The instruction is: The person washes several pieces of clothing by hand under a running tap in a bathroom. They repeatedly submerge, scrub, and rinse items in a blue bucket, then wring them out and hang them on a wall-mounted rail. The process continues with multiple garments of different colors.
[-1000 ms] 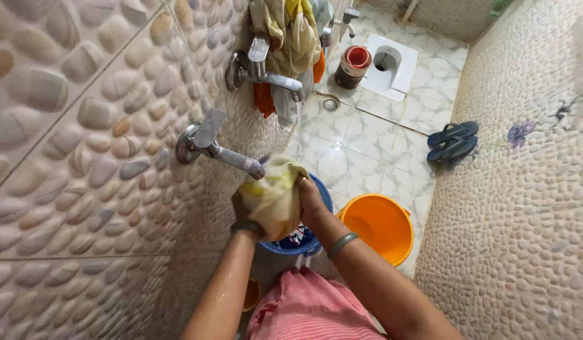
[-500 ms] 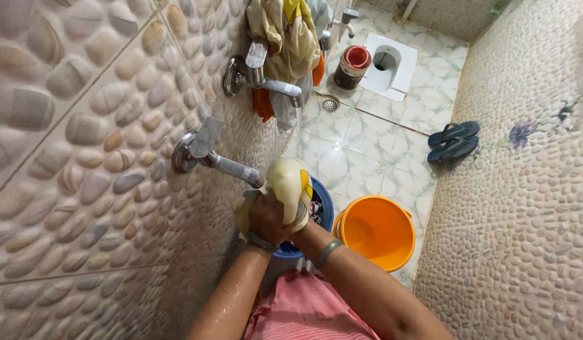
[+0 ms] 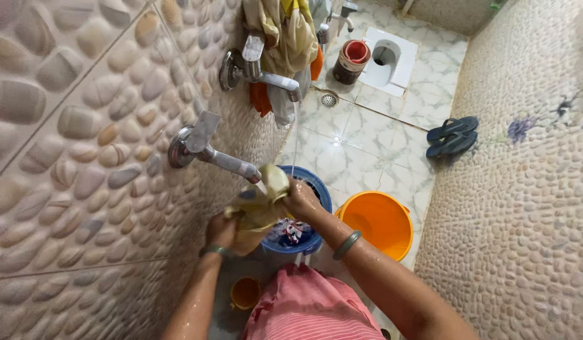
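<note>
Both hands, left (image 3: pixel 221 230) and right (image 3: pixel 300 200), wring a wet, twisted yellow cloth (image 3: pixel 258 204) over a round blue bucket (image 3: pixel 316 236).

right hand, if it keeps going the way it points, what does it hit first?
The right hand points up-left, gripping the wet yellow cloth. Past the cloth, the lower tap's spout likely comes first, then the pebble-tiled wall; depth is unclear.

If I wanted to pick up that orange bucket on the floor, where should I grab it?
Probably by the rim. The orange bucket stands upright and open beside the blue bucket, and no handle shows clearly. Its near-left side is crowded by the right hand wringing the yellow cloth, so come from above on the far right side, where the floor is free.
</note>
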